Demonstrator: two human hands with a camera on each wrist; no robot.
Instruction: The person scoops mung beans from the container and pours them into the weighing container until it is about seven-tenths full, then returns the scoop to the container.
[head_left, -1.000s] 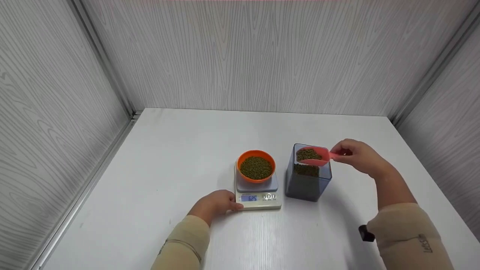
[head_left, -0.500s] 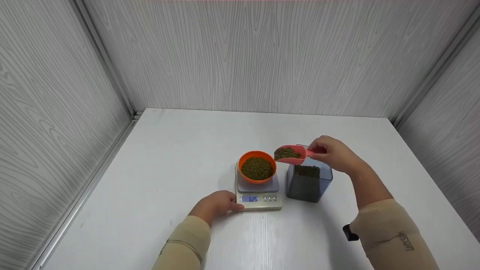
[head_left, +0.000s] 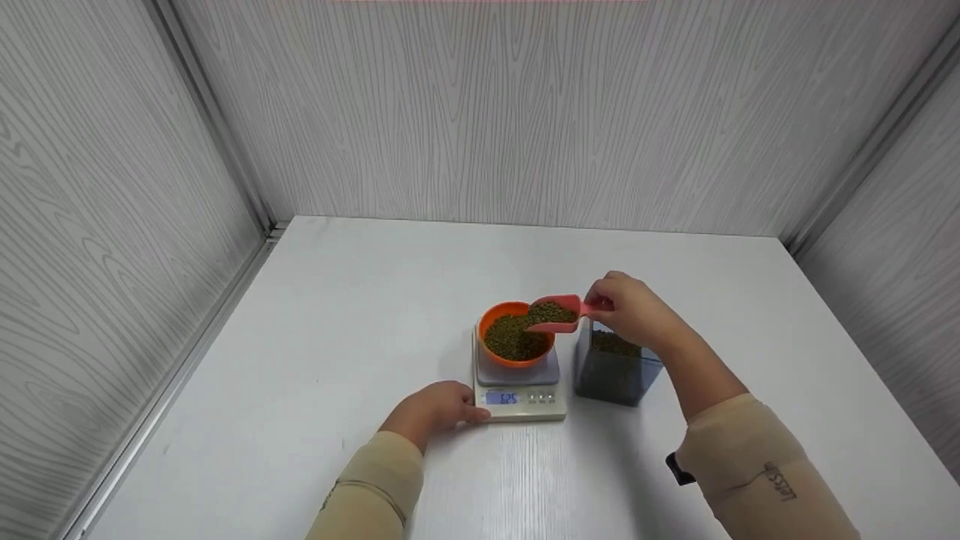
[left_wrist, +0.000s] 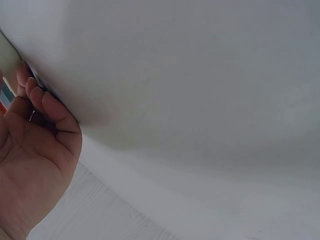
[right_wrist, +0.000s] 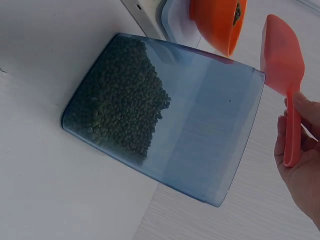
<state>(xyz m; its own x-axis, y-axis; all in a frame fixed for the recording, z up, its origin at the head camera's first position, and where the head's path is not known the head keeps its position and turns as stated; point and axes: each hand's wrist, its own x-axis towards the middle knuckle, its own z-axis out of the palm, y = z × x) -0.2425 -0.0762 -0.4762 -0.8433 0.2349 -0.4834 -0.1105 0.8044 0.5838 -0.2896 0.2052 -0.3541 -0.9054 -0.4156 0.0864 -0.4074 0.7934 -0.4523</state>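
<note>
My right hand (head_left: 628, 309) pinches the handle of a pink scoop (head_left: 571, 303) full of small green mung beans. The scoop's lip hangs over the right side of an orange bowl (head_left: 517, 364), which holds more of these beans. Under the bowl is a white digital kitchen scale (head_left: 529, 412), its lit display reading about 625. At the scale's front left corner, my left hand (head_left: 439, 409) grips the edge, thumb on top. The left wrist view shows curled fingers (left_wrist: 52, 107) against that edge; the scale is mostly cut off there.
Just right of the scale stands a clear bluish square container (head_left: 609, 384), partly filled with beans; the right forearm reaches across it. In the right wrist view the container (right_wrist: 200, 125) appears sideways. A white table (head_left: 360, 300) is enclosed by grey wood-grain panels (head_left: 480, 112).
The right hand has carried the loaded scoop leftward from above the container to over the bowl. The scoop now tips toward the beans in the bowl. The left hand stays at the scale.
</note>
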